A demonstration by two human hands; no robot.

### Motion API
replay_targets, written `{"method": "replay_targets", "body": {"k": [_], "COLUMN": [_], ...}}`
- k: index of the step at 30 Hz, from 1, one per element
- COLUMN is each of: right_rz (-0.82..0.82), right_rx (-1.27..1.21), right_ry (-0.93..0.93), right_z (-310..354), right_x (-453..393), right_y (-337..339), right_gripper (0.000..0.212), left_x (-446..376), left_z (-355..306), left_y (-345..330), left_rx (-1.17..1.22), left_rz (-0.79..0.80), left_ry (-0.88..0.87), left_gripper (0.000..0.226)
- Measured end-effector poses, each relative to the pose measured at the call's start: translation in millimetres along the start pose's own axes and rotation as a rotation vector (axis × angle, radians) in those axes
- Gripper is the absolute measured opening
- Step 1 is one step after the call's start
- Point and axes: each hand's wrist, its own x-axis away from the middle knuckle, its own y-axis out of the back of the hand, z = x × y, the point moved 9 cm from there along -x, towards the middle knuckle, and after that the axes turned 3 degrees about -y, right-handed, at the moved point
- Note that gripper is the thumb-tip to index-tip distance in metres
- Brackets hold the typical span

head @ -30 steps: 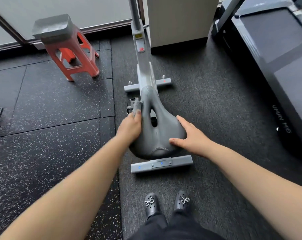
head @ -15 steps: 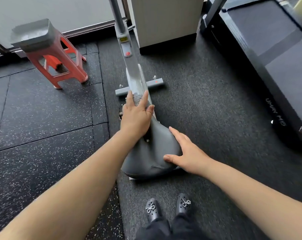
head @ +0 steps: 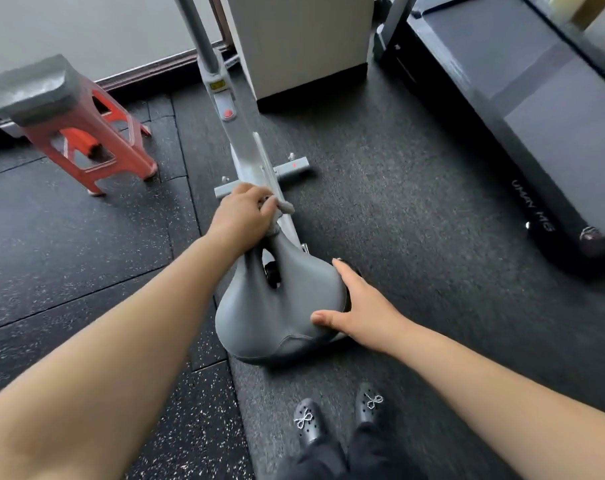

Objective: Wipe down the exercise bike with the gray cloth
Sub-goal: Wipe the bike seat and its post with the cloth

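Note:
The gray exercise bike stands on the floor in front of me, its dark gray saddle closest to me. My left hand is closed around the gray cloth at the saddle's nose, against the frame; only a small bunch of cloth shows past my fingers. My right hand rests on the saddle's right rear edge, thumb on top and fingers along the side.
An orange plastic stool with a gray pad on top stands at the left. A white cabinet is behind the bike. A black treadmill fills the right side. My black shoes stand on the dark mat.
My left hand has slid forward with the cloth from the saddle's left side to its nose and onto the frame, closing into a fist. The right hand has stayed on the saddle's rear edge.

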Motion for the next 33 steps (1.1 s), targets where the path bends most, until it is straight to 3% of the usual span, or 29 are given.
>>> {"method": "replay_targets", "body": {"k": [3, 6, 9, 12, 17, 19, 28, 33], "right_rz": [0.002, -0.017, -0.03, -0.172, -0.446, -0.453, -0.347, -0.201], "right_rx": [-0.004, -0.029, -0.096, -0.204, -0.375, -0.392, -0.304, -0.226], "right_ry": [0.007, 0.008, 0.006, -0.024, -0.141, -0.13, -0.068, -0.019], "right_z": [0.4, -2.2, -4.5, -21.3, -52.5, -50.9, -24.4, -2.0], "right_x": [0.6, 1.3, 6.6, 7.9, 14.6, 12.5, 5.0, 6.5], "right_y": [1.4, 2.4, 0.6, 12.9, 56.7, 67.7, 46.2, 20.2], "right_gripper": [0.099, 0.097, 0.086, 0.046, 0.034, 0.032, 0.024, 0.038], "left_x": [-3.1, 13.1, 35.4, 57.8, 116.8, 139.3, 208.7, 214.9], "left_z": [-17.4, -50.0, -76.8, -104.5, -128.3, -123.5, -50.2, -1.9], "left_y": [-0.5, -8.8, -40.2, -63.0, -72.7, -69.2, -29.3, -0.5], "left_rx": [-0.2, -0.406, -0.622, -0.517, -0.397, -0.392, -0.442, -0.191], "left_rz": [0.063, 0.121, 0.279, 0.315, 0.204, 0.127, -0.186, -0.302], "left_ry": [-0.209, -0.448, -0.479, -0.464, -0.601, -0.597, -0.367, -0.245], "left_gripper": [0.037, 0.063, 0.055, 0.045, 0.042, 0.036, 0.062, 0.049]}}
